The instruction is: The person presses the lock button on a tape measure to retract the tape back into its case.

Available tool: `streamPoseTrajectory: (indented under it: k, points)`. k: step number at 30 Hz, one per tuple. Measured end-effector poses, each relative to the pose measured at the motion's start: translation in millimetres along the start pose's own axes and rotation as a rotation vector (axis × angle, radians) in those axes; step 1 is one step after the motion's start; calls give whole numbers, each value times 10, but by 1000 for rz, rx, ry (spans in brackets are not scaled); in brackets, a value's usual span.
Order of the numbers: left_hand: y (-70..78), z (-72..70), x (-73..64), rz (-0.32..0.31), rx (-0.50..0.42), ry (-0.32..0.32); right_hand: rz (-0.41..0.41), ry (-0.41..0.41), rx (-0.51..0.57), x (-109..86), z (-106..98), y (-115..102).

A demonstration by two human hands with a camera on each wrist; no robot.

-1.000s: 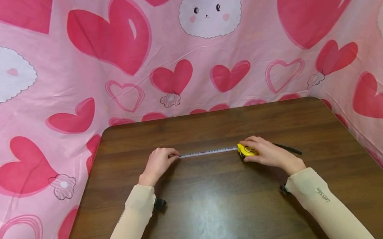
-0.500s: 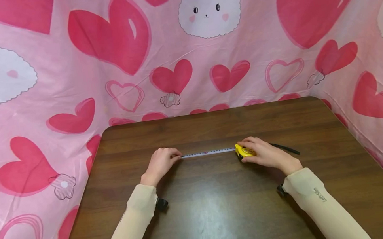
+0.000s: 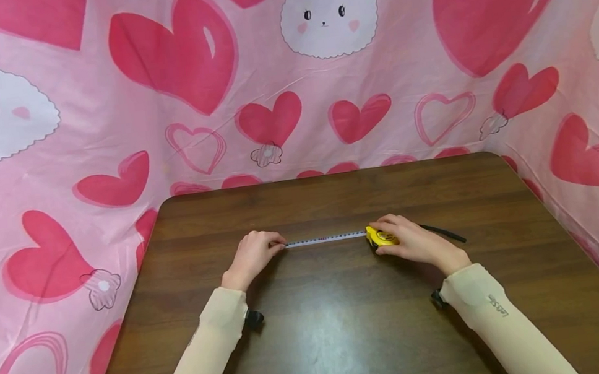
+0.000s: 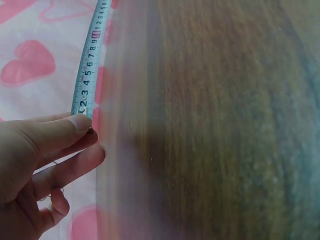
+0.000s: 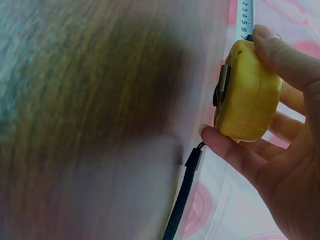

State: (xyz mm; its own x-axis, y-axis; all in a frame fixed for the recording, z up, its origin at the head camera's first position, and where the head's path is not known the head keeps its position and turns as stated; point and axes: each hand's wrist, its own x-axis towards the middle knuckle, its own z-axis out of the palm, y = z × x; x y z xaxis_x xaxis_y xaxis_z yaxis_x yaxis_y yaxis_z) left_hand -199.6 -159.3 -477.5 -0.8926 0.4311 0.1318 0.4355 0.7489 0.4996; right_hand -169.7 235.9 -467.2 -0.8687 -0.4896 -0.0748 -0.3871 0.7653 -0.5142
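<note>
A yellow tape measure (image 3: 380,237) is in my right hand (image 3: 415,241); the thumb and fingers grip its case, as the right wrist view shows. From the case a white blade (image 4: 87,70) with printed numbers runs leftward in a straight line. At the blade's far end my left hand (image 3: 254,255) pinches the tip between thumb and forefinger, the other fingers loosely bent. The end hook is mostly hidden by that thumb. A black wrist strap (image 5: 182,195) trails from the case's back end, behind my right hand in the head view.
Both hands are over a brown wooden table (image 3: 315,316). A pink cloth (image 3: 314,79) with hearts and rabbit faces hangs behind the table and along both sides. A small black camera (image 3: 254,320) sits at the left wrist, another (image 3: 439,298) at the right.
My right hand has shifted slightly left with the tape measure's case, and my left hand slightly right. The visible stretch of blade is a little shorter.
</note>
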Motion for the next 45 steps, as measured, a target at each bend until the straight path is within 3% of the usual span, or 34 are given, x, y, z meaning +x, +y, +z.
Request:
streamPoseTrajectory:
  k: [11,45]
  points:
    - [36,32,45,12,-11,0,15,-9,12,24,7,-31]
    - [164,152,100,-9,-44,-19,-55,2,-15,92,88,-123]
